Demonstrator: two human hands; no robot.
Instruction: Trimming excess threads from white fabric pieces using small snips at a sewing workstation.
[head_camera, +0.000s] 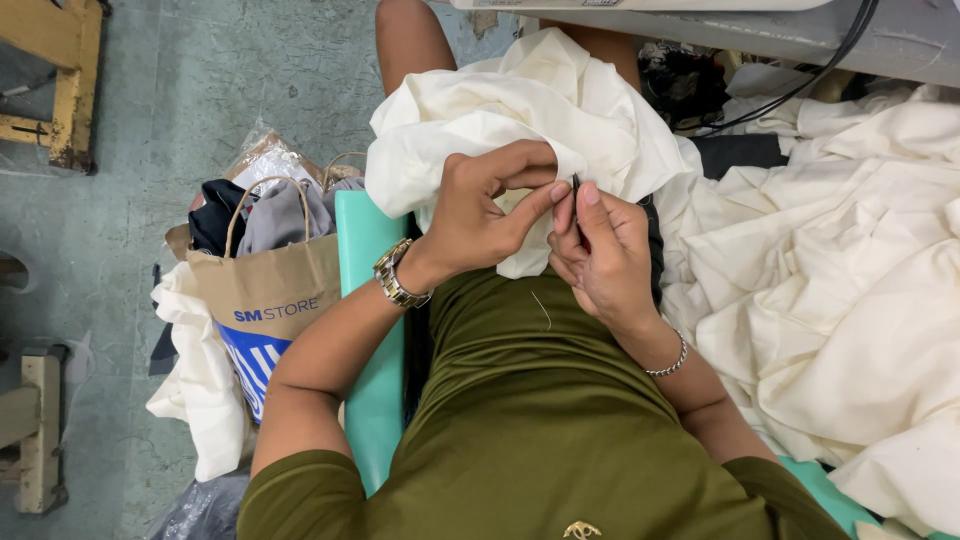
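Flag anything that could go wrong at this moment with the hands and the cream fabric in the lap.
1. The right hand pinches a thin dark tool close to the left hand fingertips; a slip might nick a finger or the cream fabric.
2. The fabric is bunched loosely over the knee and could slide toward the floor.
3. A loose thread on the green shirt may snag.

Cream cloth (520, 110) under both hands, plain. Thin dark tool (576, 186) at right hand (600, 255) fingertips. Olive-green shirt (530, 420) below hands. Brown paper bag (265, 285) left of left hand (480, 215), blue-white stripes low. Turquoise seat (372, 300).
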